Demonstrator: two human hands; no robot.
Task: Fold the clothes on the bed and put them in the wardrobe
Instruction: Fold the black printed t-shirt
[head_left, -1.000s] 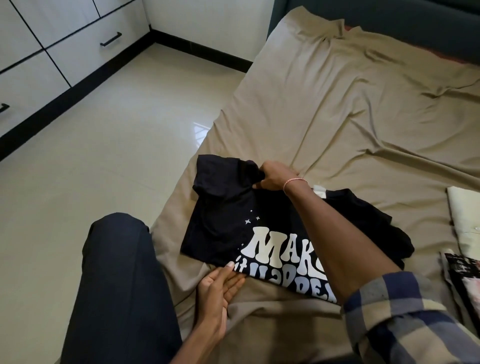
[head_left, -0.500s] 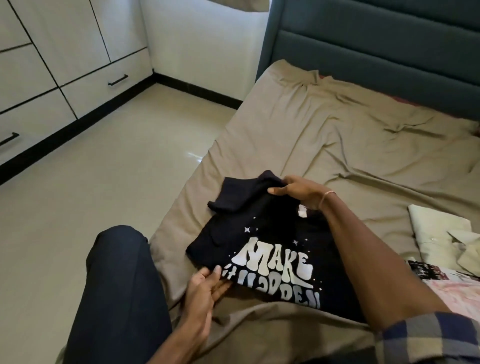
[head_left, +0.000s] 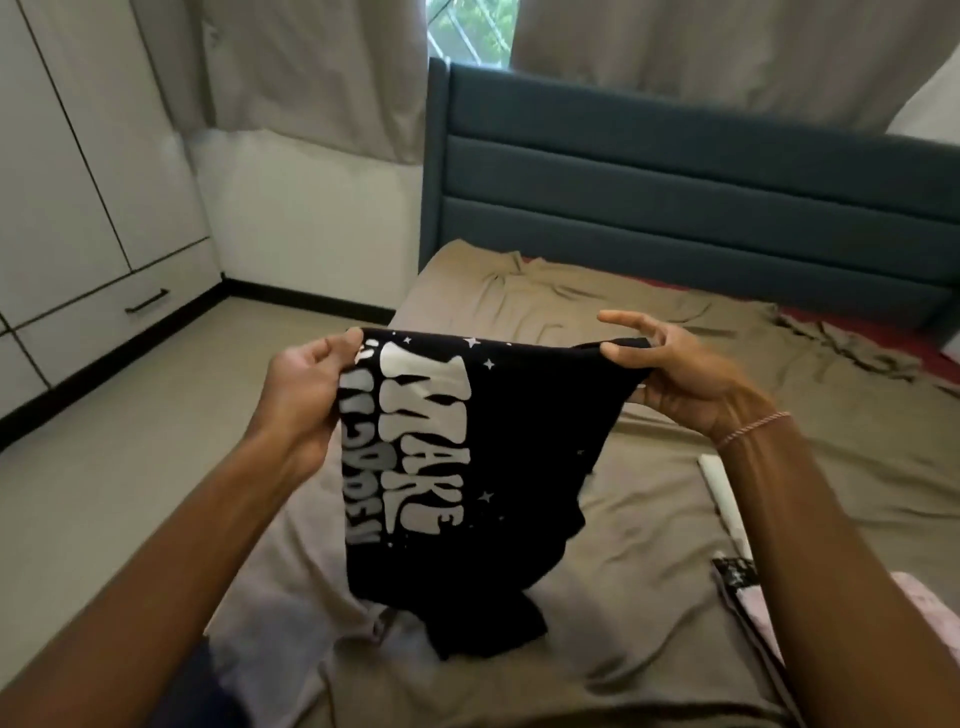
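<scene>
Now the black shirt hangs over the bed, held up by its top edge. The left hand pinches the corner on the bed's floor side; the right hand pinches the other corner with thumb and lower fingers, its forefinger stretched loose toward the headboard.

Its long axis runs straight down from the hands, with the print turned sideways. The bottom end is bunched on the sheet near the bed's foot edge, so only the upper part is in the air. Both hands sit level and equally close to it, which suggests a two-handed lay-down or fold.

Bare sheet lies open toward the head of the bed. Other clothes lie along the bed's right side, so a swing that way could catch them. The wardrobe stands left of the bed, across open floor; the left hand is the nearer one to it.
</scene>
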